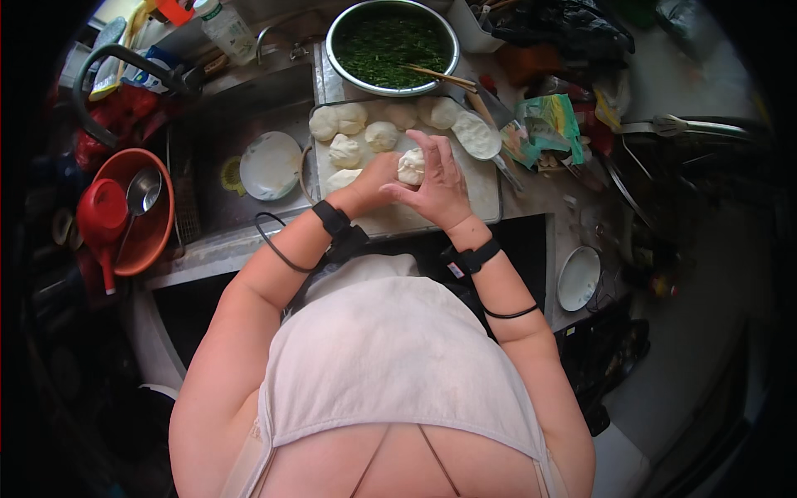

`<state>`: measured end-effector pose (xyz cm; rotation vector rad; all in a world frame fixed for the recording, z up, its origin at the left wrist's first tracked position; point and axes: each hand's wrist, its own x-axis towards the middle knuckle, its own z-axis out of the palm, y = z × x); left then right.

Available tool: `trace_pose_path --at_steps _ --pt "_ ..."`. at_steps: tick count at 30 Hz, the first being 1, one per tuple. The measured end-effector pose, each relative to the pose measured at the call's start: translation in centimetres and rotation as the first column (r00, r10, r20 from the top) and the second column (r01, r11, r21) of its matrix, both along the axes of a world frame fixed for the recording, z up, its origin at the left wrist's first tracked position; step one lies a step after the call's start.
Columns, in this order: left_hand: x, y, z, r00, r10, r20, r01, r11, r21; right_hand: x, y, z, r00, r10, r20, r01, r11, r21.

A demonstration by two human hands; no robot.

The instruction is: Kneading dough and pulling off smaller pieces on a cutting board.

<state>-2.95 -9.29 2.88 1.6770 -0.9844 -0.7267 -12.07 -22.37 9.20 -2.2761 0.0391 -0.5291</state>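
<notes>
Between my hands, over the cutting board [429, 224], is a white dough bun [411, 167] with a gathered, pleated top. My left hand [377, 177] holds it from the left, its fingers mostly hidden behind the bun and my other hand. Curved around the right side is my right hand [442, 183], thumb below and fingers above. Several other dough pieces rest on the board, among them a pleated bun [344, 150] and a round one [381, 136]. Partly behind my left hand lies another piece of dough [342, 179].
A metal basin [393, 46] of chopped greens with chopsticks [442, 76] stands behind the board. A scoop of white flour [476, 136] lies at its right corner, near a green packet [548, 124]. Leftward are a sink [205, 124], a plate [270, 165] and an orange basin [163, 233].
</notes>
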Motion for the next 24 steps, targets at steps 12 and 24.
trace_pose_path --at_steps 12,24 --pt "-0.1 -0.4 0.0 0.961 -0.022 -0.274 0.052 0.994 0.101 0.4 0.4 -2.3 0.986 -0.163 -0.043 0.164 0.987 0.005" --pt "-0.4 2.3 1.1 0.914 -0.012 -0.406 -0.012 0.998 -0.057 1.8 -1.8 -4.4 0.972 -0.232 0.026 0.233 0.969 -0.079"
